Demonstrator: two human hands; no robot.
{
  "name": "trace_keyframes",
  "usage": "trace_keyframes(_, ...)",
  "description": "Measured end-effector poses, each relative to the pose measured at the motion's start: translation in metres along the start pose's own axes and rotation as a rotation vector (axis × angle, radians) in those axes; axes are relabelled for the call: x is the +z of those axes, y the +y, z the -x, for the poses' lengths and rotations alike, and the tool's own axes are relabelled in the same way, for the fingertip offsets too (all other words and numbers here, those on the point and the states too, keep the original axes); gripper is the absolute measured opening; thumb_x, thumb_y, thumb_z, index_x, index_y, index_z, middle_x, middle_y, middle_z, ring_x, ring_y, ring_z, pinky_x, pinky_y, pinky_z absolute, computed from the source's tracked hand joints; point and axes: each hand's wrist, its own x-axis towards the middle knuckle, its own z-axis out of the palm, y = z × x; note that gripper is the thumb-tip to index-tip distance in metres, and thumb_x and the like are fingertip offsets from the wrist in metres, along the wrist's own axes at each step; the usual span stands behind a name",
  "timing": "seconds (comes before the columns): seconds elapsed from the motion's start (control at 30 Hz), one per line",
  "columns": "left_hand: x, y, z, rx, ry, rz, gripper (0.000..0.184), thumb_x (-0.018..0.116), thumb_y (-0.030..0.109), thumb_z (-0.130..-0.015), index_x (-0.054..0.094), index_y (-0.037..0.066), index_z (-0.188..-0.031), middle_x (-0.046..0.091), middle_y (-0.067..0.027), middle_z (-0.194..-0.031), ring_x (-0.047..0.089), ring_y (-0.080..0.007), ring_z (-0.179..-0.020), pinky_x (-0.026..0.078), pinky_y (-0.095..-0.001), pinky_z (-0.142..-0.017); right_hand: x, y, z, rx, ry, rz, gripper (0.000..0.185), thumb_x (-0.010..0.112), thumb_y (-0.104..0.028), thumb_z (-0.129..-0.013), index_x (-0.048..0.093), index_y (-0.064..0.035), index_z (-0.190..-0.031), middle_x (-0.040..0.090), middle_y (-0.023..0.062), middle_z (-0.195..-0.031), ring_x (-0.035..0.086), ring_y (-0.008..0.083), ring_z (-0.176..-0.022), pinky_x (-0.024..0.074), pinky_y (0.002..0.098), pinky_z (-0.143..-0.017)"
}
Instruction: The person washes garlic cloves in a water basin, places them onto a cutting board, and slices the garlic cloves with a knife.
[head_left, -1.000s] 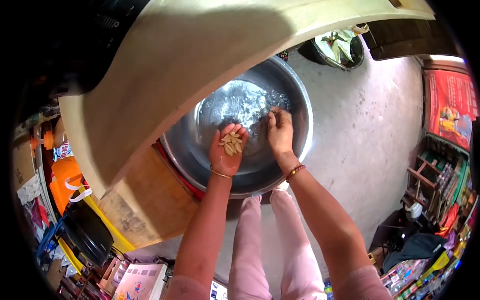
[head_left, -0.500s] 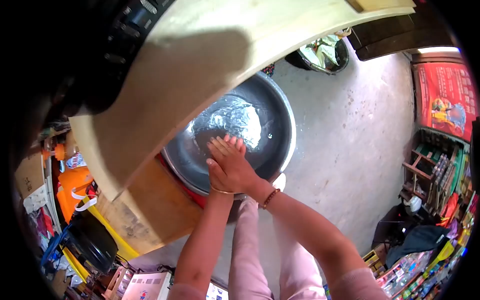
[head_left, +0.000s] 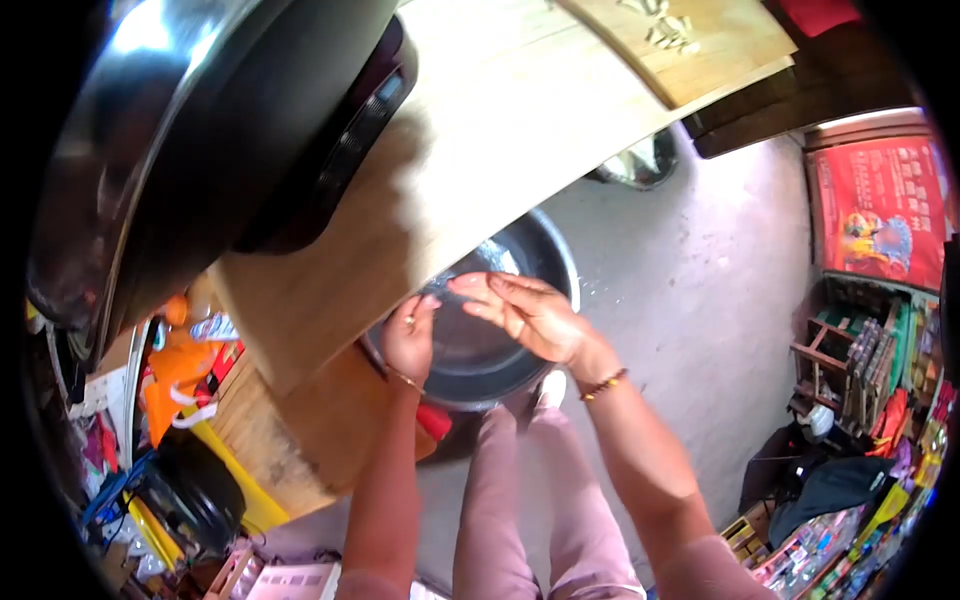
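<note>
Head view: the curled left hand (head_left: 409, 338) and spread right hand (head_left: 535, 317) are just apart at the metal basin (head_left: 553, 250), partly hidden by the worktop's (head_left: 490, 110) near edge; whether the left grips anything I cannot tell. Pale pieces (head_left: 672, 35) lie near the worktop's far right corner.

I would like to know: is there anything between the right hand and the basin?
Nothing visible stands between the right hand and the basin below it. The table hides the basin's upper-left part in this view, with its edge close to the left hand.
</note>
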Motion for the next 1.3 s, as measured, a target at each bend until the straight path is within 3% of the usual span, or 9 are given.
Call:
trace_keyframes(0.07, 0.010, -0.061, -0.008, 0.165, -0.081, -0.316, 0.028, 0.051, 0.023, -0.094, 0.064, 0.001, -0.081, 0.068, -0.0122, -0.079, 0.065, -0.0296, -0.071, 0.048, -0.0414, -0.057, -0.035, 0.040, -0.024, -0.028, 0.401, 0.248, 0.036, 0.043, -0.020, -0.100, 0.053, 0.0037, -0.125, 0.053, 0.0138, -0.132, 0.048, 0.0221, -0.124, 0.0337, 0.0341, -0.107)
trace_keyframes(0.13, 0.014, -0.086, 0.000, 0.297, -0.575, -1.154, 0.029, 0.049, 0.022, -0.093, 0.066, 0.003, -0.080, 0.068, -0.0142, -0.088, 0.065, -0.0347, -0.079, 0.051, -0.0431, -0.060, -0.052, 0.050, -0.019, 0.081, 0.439, 1.795, 0.038, 0.047, -0.024, -0.098, 0.050, -0.0011, -0.128, 0.048, 0.0147, -0.136, 0.042, 0.0257, -0.130, 0.0291, 0.0380, -0.109)
trace_keyframes(0.23, -0.015, -0.080, -0.011, -0.115, -0.101, -0.775, 0.024, 0.048, 0.016, -0.089, 0.068, 0.006, -0.080, 0.067, -0.0143, -0.091, 0.065, -0.0333, -0.087, 0.053, -0.0455, -0.065, -0.050, 0.054, -0.010, -0.252, 0.517, 1.406, 0.047, 0.061, -0.028, -0.088, 0.050, -0.0050, -0.128, 0.040, 0.0138, -0.143, 0.028, 0.0277, -0.138, 0.0216, 0.0424, -0.111)
trace_keyframes(0.3, -0.037, -0.092, -0.007, 0.200, -0.579, -1.071, 0.024, 0.046, 0.017, -0.089, 0.065, 0.004, -0.081, 0.066, -0.0190, -0.087, 0.065, -0.0355, -0.077, 0.052, -0.0466, -0.067, -0.046, 0.038, 0.011, -0.219, 0.551, 1.574, 0.050, 0.062, -0.030, -0.086, 0.049, -0.0057, -0.128, 0.037, 0.0144, -0.144, 0.027, 0.0282, -0.138, 0.0202, 0.0474, -0.111)
trace_keyframes(0.43, -0.045, -0.085, 0.003, 0.225, -0.271, -1.069, 0.021, 0.047, 0.017, -0.088, 0.064, 0.006, -0.082, 0.065, -0.0173, -0.088, 0.064, -0.0356, -0.077, 0.052, -0.0463, -0.068, -0.035, -0.039, 0.049, -0.523, 0.712, 1.515, 0.050, 0.067, -0.022, -0.081, 0.049, -0.0042, -0.125, 0.042, 0.0182, -0.137, 0.037, 0.0343, -0.129, 0.0284, 0.0480, -0.106)
trace_keyframes(0.57, -0.021, -0.010, 0.032, 0.528, -0.529, -0.755, 0.014, 0.053, 0.014, -0.087, 0.064, 0.009, -0.079, 0.059, -0.0089, -0.082, 0.060, -0.0310, -0.072, 0.052, -0.0423, -0.067, 0.003, -0.178, 0.056, -1.046, 0.825, 1.697, 0.055, 0.070, -0.021, -0.079, 0.048, -0.0024, -0.126, 0.043, 0.0202, -0.135, 0.038, 0.0386, -0.126, 0.0303, 0.0454, -0.104)
trace_keyframes(0.87, 0.072, 0.289, -0.096, 0.671, -0.048, -0.251, 0.010, 0.069, 0.006, -0.079, 0.063, 0.007, -0.088, 0.056, -0.0112, -0.079, 0.060, -0.0317, -0.066, 0.048, -0.0389, -0.057, -0.001, -0.321, -0.051, -0.876, 0.615, 2.196, 0.068, 0.074, -0.038, -0.074, 0.047, -0.0057, -0.128, 0.044, 0.0214, -0.132, 0.041, 0.0380, -0.125, 0.0340, 0.0430, -0.104)
trace_keyframes(0.97, 0.117, 0.314, -0.162, 0.681, 0.037, -0.220, 0.009, 0.067, 0.002, -0.081, 0.061, 0.001, -0.087, 0.057, -0.0137, -0.081, 0.059, -0.0330, -0.072, 0.048, -0.0367, -0.063, -0.015, -0.330, -0.049, -0.929, 0.335, 1.972, 0.029, 0.063, -0.018, -0.084, 0.056, -0.0027, -0.107, 0.054, 0.0159, -0.115, 0.049, 0.0336, -0.111, 0.0409, 0.0398, -0.096)
trace_keyframes(1.3, 0.203, 0.333, -0.224, 0.793, 0.040, -0.507, 0.028, 0.074, 0.016, -0.073, 0.062, 0.007, -0.096, 0.055, -0.0076, -0.105, 0.049, -0.0294, -0.102, 0.039, -0.0437, -0.088, -0.053, -0.370, -0.015, -0.903, 0.342, 1.942, 0.019, 0.060, -0.007, -0.083, 0.055, -0.0017, -0.100, 0.053, 0.0144, -0.109, 0.050, 0.0323, -0.103, 0.0423, 0.0390, -0.091)
